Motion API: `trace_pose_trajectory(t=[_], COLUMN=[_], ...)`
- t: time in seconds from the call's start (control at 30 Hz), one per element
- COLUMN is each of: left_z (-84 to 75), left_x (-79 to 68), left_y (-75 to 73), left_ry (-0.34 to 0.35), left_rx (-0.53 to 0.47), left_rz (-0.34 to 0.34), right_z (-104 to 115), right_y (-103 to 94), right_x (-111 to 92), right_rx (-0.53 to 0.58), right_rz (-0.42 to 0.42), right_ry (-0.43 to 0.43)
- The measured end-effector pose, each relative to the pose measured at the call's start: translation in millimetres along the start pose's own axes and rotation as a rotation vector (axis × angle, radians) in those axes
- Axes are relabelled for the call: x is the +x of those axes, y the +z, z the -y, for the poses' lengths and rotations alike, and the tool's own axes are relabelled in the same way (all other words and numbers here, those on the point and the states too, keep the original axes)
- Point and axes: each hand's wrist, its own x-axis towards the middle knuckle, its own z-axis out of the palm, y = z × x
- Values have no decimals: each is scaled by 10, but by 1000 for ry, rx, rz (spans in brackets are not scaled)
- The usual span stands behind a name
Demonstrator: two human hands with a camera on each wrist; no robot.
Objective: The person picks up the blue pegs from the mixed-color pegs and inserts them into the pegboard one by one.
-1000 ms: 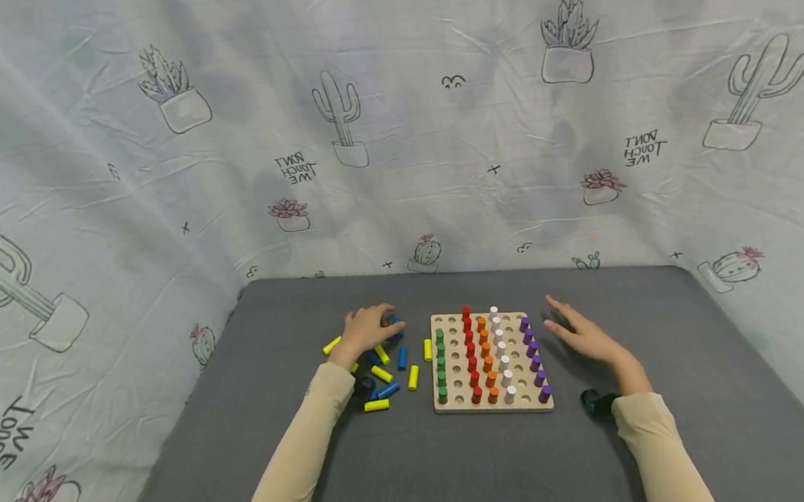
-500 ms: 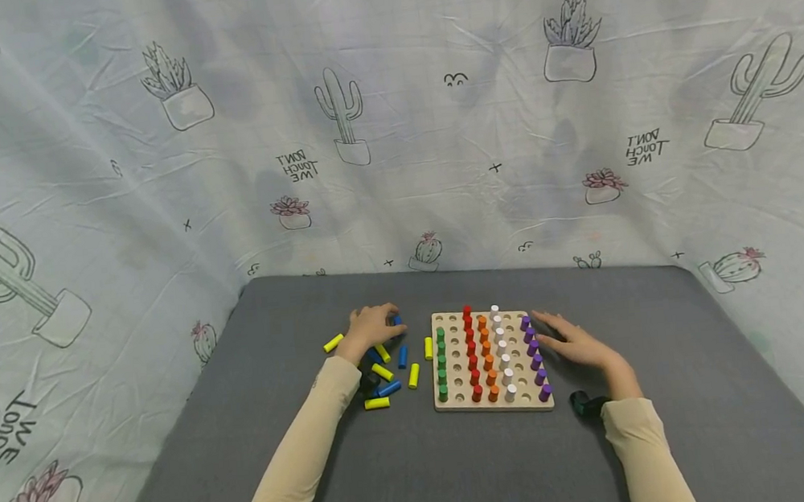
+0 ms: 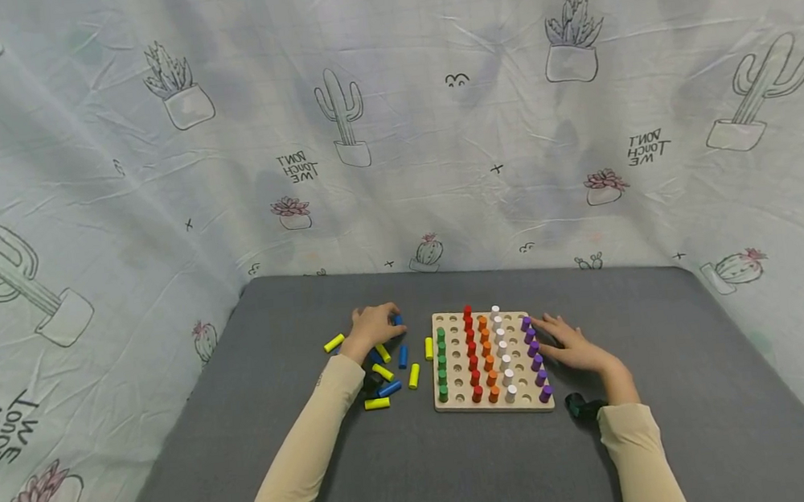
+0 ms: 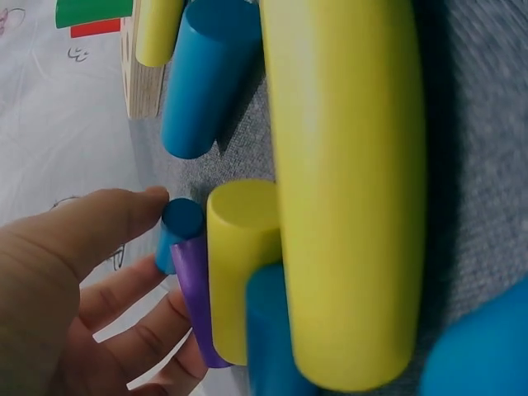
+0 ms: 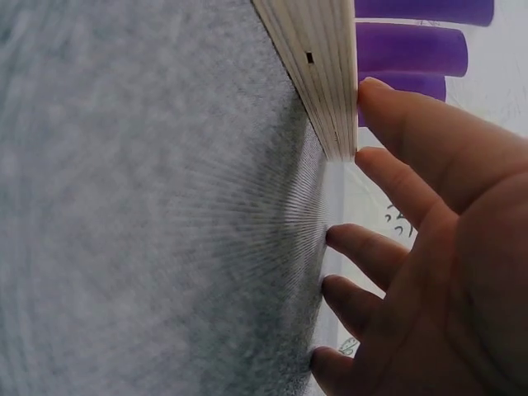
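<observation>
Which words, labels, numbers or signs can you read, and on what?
"DON'T TOUCH ME", lettering reversed, three times on the patterned cloth.
"x", several, on the same cloth.
Faint mark on the left sleeve: too small to read.
None visible on the pegs or board.

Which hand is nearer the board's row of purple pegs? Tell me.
The right hand, just beside the row of purple pegs. The left hand is past the left edge of the board, by loose pegs.

Grey table (image 3: 496,476) | pale cloth (image 3: 404,121) behind it (wrinkled, cactus-printed)
</observation>
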Motion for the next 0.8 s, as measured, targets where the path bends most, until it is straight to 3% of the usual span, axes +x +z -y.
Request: trace_pose_trajectory(t=[0.47, 0.8], left_z=[-24, -74], left_x=[7, 13], left_y=[-21, -38], left_ry=[-20, 8], left_rx=[-35, -69], left_rz=[-27, -50], right_z=[-12, -53], right_y=[20, 12], right_x=[-6, -23], right_rx=[19, 26], right_rz=[1, -12], right_ry=[13, -4])
